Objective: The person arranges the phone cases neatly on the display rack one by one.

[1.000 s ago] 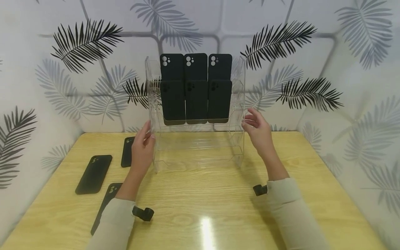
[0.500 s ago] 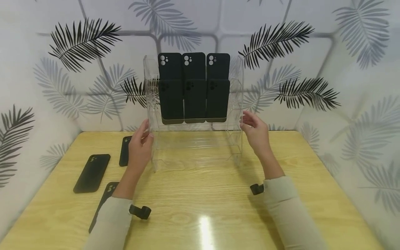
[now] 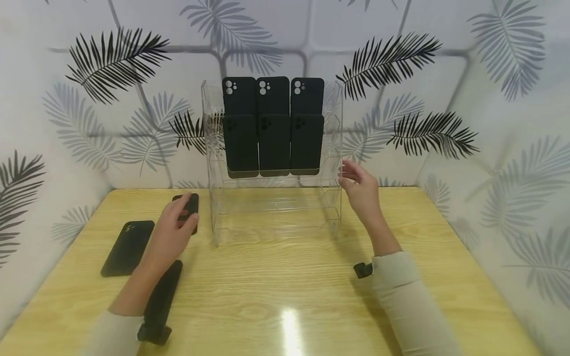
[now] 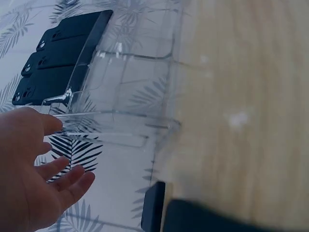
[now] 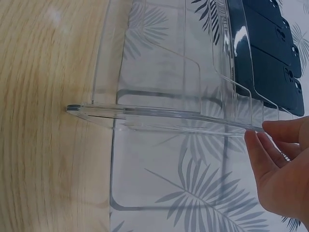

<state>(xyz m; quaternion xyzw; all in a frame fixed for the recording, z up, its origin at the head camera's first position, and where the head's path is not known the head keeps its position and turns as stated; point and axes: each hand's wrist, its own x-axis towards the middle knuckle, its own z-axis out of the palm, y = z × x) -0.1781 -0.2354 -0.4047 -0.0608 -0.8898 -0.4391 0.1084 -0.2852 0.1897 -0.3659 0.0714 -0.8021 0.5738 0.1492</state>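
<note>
A clear acrylic display stand [image 3: 276,230] with stepped tiers stands upright at the back of the table. Two rows of black phone cases [image 3: 274,143] lean in its upper tiers, camera cut-outs at the top. My right hand [image 3: 361,190] pinches the edge of the stand's right side panel between thumb and fingers, plainly seen in the right wrist view. Left of the stand, my left hand [image 3: 171,232] is away from the panel, its fingers loosely spread and holding nothing. It overlaps a small black phone case [image 3: 192,202] on the table in the head view.
Two more black phone cases lie at the left: one flat case [image 3: 127,247] farther out and another case [image 3: 165,294] partly behind the left forearm. The wooden table [image 3: 267,287] meets a leaf-patterned wall covering [image 3: 401,89] just behind the stand.
My left hand has let go of the stand's left side and moved left and down over the loose phone cases. My right hand keeps its place at the right panel.
</note>
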